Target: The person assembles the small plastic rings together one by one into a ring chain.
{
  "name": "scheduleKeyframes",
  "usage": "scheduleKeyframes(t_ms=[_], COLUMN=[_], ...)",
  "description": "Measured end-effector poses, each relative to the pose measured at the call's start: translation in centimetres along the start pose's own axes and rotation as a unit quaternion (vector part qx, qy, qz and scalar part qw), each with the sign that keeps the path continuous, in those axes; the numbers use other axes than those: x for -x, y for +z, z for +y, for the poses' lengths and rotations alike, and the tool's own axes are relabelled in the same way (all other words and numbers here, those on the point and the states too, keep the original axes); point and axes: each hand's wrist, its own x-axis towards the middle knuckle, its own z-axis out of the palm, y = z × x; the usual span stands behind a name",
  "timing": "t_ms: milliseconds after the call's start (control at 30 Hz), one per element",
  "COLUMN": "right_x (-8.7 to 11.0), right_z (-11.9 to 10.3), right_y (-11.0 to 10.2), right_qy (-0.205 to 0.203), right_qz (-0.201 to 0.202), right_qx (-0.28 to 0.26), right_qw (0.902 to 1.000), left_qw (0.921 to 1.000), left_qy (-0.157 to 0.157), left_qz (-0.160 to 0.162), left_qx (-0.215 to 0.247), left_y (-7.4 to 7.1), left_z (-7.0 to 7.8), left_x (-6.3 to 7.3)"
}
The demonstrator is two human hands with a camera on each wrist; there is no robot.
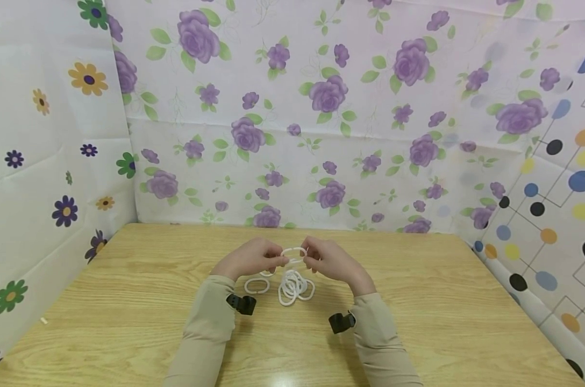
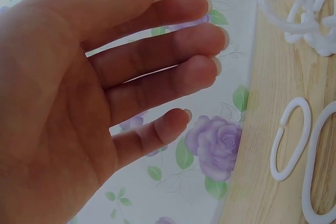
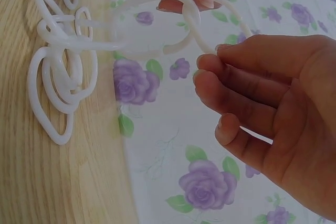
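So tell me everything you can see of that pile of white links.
The pile of white links is a tangle of slim, rounded oval loops, smooth, slightly glossy and plastic-looking. They overlap at different angles, some seemingly hooked together. It rests on the wooden table, right of a loose oval link. In the head view neither the left hand nor the right hand touches it; whether it connects to the held links is unclear.

Side passage available; centre obstructed.
Your left hand (image 1: 251, 259) and right hand (image 1: 332, 260) have outward room over the light-brown wood-grain table (image 1: 428, 306); between them, a held white oval plastic link (image 1: 293, 249) bars the gap. Nearer you, a tangled pile of white oval links (image 1: 294, 284) obstructs; beyond, the purple-rose-printed white cloth wall (image 1: 292, 172) blocks passage.
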Motion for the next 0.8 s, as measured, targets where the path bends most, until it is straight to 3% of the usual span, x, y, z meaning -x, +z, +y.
scheduleKeyframes(t_ms=[300,800], right_x=[-0.19,0.02], right_z=[-0.06,-0.07], right_y=[-0.10,-0.11], right_qy=[0.029,0.022], right_qz=[-0.009,-0.017], right_qx=[0.000,-0.001], right_qw=[0.9995,0.9996], left_qw=[0.9999,0.9997], left_qy=[-0.002,-0.002], left_qz=[-0.013,-0.023], left_qx=[0.007,0.009], left_y=[-0.12,0.12], left_z=[0.12,-0.23], left_x=[-0.03,0.07])
